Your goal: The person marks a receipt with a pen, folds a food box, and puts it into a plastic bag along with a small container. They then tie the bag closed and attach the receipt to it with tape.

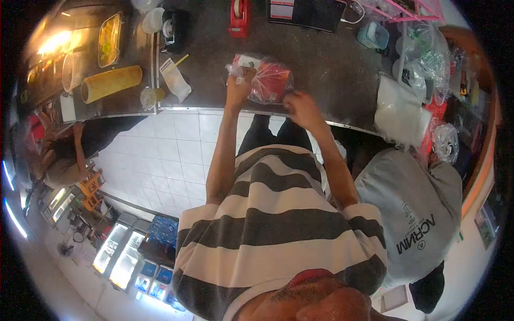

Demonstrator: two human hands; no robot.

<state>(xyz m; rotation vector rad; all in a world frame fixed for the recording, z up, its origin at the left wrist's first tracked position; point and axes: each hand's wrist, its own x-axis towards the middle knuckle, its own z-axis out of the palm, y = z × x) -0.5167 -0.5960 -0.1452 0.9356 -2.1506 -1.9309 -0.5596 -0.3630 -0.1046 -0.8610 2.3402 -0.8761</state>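
A clear plastic bag (266, 80) with a red and white box inside lies at the front edge of the dark counter. My left hand (240, 88) is closed on the gathered plastic at the bag's left side. Close to the bag's lower right corner, my right hand (304, 109) has its fingers curled together. What those fingers hold, if anything, is too small to make out. Above the bag stands a red tape dispenser (239, 18).
A tablet (306, 15) lies at the back. To the right are a lidded plastic tub (373, 35) and a stack of clear bags (399, 109). A yellow roll (112, 84) lies left. A person in a grey sweatshirt (409, 208) is close on my right.
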